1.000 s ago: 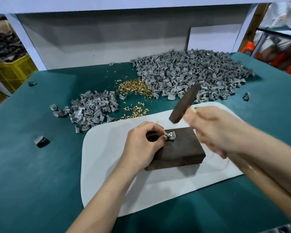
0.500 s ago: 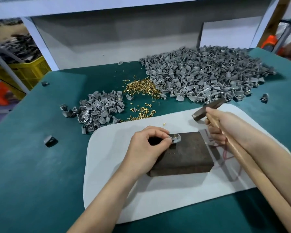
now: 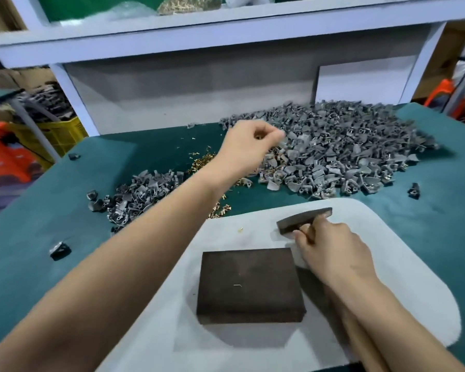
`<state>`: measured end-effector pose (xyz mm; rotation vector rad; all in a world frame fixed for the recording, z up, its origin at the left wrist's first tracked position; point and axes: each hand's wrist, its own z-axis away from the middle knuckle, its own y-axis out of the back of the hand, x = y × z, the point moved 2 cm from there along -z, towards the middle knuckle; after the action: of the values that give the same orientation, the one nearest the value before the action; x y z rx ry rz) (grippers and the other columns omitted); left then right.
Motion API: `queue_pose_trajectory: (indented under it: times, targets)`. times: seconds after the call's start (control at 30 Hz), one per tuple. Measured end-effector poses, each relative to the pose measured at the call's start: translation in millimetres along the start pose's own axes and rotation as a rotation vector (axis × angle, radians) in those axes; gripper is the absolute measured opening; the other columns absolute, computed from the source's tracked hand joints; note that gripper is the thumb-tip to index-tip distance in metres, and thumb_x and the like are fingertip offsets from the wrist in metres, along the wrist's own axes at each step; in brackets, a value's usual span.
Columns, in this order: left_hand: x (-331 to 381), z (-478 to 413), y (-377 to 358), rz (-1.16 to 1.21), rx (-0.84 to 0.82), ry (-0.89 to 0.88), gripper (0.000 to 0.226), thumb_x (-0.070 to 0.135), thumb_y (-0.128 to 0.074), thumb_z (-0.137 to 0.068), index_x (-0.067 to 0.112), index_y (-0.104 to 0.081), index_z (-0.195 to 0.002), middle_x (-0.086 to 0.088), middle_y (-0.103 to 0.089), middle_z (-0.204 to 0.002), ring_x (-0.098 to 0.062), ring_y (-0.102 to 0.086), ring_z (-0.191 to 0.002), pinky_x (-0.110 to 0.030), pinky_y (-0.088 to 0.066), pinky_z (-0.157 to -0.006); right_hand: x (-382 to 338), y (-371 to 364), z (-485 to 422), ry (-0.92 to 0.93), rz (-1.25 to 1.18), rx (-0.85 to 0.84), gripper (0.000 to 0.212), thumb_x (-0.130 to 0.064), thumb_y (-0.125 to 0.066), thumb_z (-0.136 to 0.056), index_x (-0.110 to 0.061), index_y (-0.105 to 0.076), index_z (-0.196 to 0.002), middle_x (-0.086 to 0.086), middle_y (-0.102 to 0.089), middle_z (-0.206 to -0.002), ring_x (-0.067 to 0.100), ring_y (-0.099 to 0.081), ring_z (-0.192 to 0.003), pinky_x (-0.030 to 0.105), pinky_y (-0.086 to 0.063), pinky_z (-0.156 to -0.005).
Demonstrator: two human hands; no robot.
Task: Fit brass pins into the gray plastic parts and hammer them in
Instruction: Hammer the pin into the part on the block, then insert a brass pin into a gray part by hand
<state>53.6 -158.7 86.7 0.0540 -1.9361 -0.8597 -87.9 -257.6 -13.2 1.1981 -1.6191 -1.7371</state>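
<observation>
Left hand (image 3: 248, 146): fingers curled at the big pile's (image 3: 346, 146) near edge; I cannot tell if it holds a part.
Right hand (image 3: 330, 251): grips the hammer (image 3: 301, 221) under its head, low over the mat (image 3: 387, 237).
Pins (image 3: 201, 162): loose on the table (image 3: 38, 237), between the big pile and the small pile (image 3: 140, 191).
Block (image 3: 248, 285): on the mat, beside my right hand.

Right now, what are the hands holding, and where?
The right hand grips the hammer by its handle, just under the head. Left hand curls over the gray parts; contents unclear.

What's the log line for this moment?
left hand: over large gray pile, fingers curled | right hand: grips hammer over mat | block: no part
</observation>
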Motion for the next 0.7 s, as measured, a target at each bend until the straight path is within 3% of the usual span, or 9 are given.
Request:
queue_pose_trajectory:
  times: [0.1,0.2,0.3,0.4,0.47,0.57,0.7]
  targets:
    - [-40,-17,-7,-0.538,-0.196,0.132,0.029,0.019,-0.054,-0.095,0.014,-0.059,-0.123,-0.008,-0.06,-0.128,-0.02,-0.059,-0.109,-0.024,-0.044,-0.094,0,0,2,0.023,-0.022,0.022,0.03,-0.046,-0.044,-0.092,-0.017,-0.049,-0.092,0.01,-0.065,-0.1,0.035,-0.062,-0.095,0.033,-0.037,-0.065]
    - [-76,10,-10,-0.839,-0.42,0.296,0.04,0.024,-0.055,-0.092,0.006,-0.053,-0.127,-0.017,-0.058,-0.124,-0.033,-0.058,-0.109,-0.04,-0.05,-0.091,-3,2,3,0.047,-0.032,0.082,0.029,-0.046,-0.047,-0.09,-0.019,-0.053,-0.087,0.006,-0.059,-0.099,0.034,-0.061,-0.092,0.033,-0.04,-0.067]
    - [-85,33,-13,-0.871,-0.318,0.25,0.023,0.006,-0.05,-0.089,0.004,-0.057,-0.112,-0.018,-0.059,-0.11,-0.037,-0.06,-0.098,-0.04,-0.049,-0.075,-2,4,0,0.063,-0.05,0.128,0.029,-0.048,-0.052,-0.088,-0.019,-0.051,-0.089,0.001,-0.039,-0.093,0.03,-0.058,-0.088,0.032,-0.036,-0.065]
    - [-85,38,-13,-0.872,-0.208,0.19,0.021,-0.01,-0.048,-0.082,0.001,-0.06,-0.097,-0.017,-0.06,-0.097,-0.037,-0.06,-0.09,-0.04,-0.046,-0.069,0,2,-3,0.076,-0.072,0.112,0.03,-0.047,-0.052,-0.089,-0.018,-0.044,-0.088,0.003,-0.046,-0.097,0.03,-0.057,-0.092,0.031,-0.034,-0.066]
    - [-82,38,-10,-0.855,-0.201,0.203,0.022,-0.005,-0.053,-0.084,0.007,-0.064,-0.099,-0.014,-0.061,-0.101,-0.036,-0.059,-0.094,-0.036,-0.044,-0.07,1,1,-3,0.073,-0.077,0.103,0.031,-0.047,-0.051,-0.089,-0.016,-0.049,-0.091,0.002,-0.047,-0.097,0.03,-0.056,-0.093,0.031,-0.034,-0.066]
    - [-80,35,0,-0.771,-0.17,0.25,0.005,0.014,-0.066,-0.085,0.019,-0.065,-0.087,-0.007,-0.066,-0.099,-0.029,-0.061,-0.092,-0.032,-0.041,-0.069,2,2,-2,0.072,-0.09,0.121,0.03,-0.045,-0.052,-0.09,-0.016,-0.054,-0.093,0.001,-0.047,-0.097,0.029,-0.056,-0.093,0.032,-0.038,-0.067]
    - [-78,38,8,-0.631,-0.076,0.238,0.007,0.026,-0.067,-0.086,0.023,-0.065,-0.081,0.0,-0.068,-0.089,-0.022,-0.062,-0.085,-0.032,-0.046,-0.069,2,8,-2,0.157,-0.237,0.286,0.017,-0.031,-0.06,-0.088,-0.015,-0.055,-0.084,0.001,-0.052,-0.091,0.029,-0.055,-0.081,0.033,-0.04,-0.065]
